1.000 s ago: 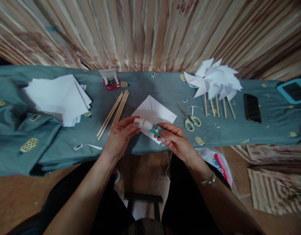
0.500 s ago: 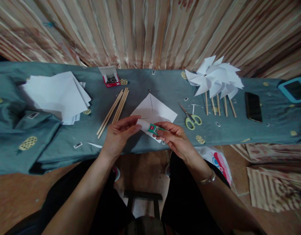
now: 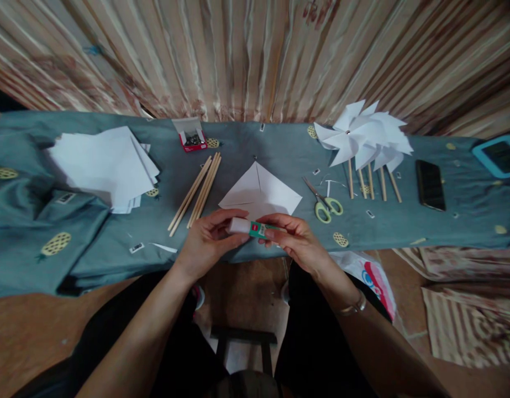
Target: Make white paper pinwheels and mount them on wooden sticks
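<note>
A green and white glue stick point(image 3: 257, 228) lies level between my two hands, above the near corner of a white paper square point(image 3: 261, 190). My left hand point(image 3: 211, 240) pinches its white end between thumb and fingers. Wrapped round the green label end is my right hand point(image 3: 296, 237). The paper square sits cornerwise on the cloth with slits running in from its corners; its near part is hidden by my hands. To the left lie several wooden sticks point(image 3: 196, 193). On the right rest scissors with green handles point(image 3: 325, 204).
Stacked white paper point(image 3: 105, 166) lies at left. A red box of small metal pins point(image 3: 192, 138) stands open at the back. Several white pinwheels point(image 3: 362, 132) on sticks lie at right, beside a black phone point(image 3: 430, 185) and a blue-framed device point(image 3: 499, 155). A curtain point(image 3: 246, 61) hangs behind.
The glue stick has turned from slanted to nearly level, and both hands have dropped slightly toward me. The view has shifted a little.
</note>
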### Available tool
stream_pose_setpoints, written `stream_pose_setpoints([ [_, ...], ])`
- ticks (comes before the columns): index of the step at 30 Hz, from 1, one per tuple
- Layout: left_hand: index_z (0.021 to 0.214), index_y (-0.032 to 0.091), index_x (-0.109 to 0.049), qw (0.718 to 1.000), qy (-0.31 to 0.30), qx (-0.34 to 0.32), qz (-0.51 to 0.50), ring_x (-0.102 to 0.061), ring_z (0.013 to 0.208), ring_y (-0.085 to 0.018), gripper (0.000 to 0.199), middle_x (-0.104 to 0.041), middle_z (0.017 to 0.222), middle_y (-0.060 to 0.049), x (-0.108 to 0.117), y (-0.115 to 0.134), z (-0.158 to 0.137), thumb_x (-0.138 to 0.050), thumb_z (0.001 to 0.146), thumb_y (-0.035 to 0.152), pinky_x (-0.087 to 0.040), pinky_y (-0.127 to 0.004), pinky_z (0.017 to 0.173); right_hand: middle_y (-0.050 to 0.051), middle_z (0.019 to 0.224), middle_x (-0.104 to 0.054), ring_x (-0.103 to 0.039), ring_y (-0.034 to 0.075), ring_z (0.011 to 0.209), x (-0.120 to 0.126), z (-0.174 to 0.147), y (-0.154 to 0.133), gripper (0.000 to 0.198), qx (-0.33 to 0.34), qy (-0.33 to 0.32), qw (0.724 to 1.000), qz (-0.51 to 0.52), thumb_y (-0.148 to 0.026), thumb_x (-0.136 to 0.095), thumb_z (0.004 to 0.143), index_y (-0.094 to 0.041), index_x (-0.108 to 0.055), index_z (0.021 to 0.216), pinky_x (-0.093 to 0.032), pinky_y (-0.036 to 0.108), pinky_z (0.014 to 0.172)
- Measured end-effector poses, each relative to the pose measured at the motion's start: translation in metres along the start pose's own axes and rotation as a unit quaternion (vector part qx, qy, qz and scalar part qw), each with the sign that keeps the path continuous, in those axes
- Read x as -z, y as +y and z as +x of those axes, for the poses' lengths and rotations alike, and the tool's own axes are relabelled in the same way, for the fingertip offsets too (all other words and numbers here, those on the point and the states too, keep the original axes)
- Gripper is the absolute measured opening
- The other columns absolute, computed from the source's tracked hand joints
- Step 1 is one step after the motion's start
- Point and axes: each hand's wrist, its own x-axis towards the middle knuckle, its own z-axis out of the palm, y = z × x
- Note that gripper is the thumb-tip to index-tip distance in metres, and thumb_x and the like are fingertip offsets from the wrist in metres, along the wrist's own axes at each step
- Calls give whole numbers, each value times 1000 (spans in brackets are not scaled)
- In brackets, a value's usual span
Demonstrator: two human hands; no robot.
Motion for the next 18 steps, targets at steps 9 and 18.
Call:
stream_pose_setpoints([
  [9, 92, 23, -78, 978, -57, -85, 180, -69, 87, -22, 23, -75, 92, -6, 8, 3, -10, -80, 69, 24, -52, -32, 81, -2, 80, -73, -64, 7, 62, -1, 0, 1, 25, -29, -72, 996, -32, -32, -81, 73, -22, -76, 95, -49, 17, 57],
  [18, 87, 20, -76, 970, 179, -99, 130, -67, 74, -19, 32, -74, 86, -4, 43, 6, -3, -84, 60, 36, -52, -28, 69, 4, 91, -78, -68, 13, 72, 4, 4, -1, 36, 35, -5, 999, -35, -44, -80, 73, -23, -74, 101, -51, 24, 63],
])
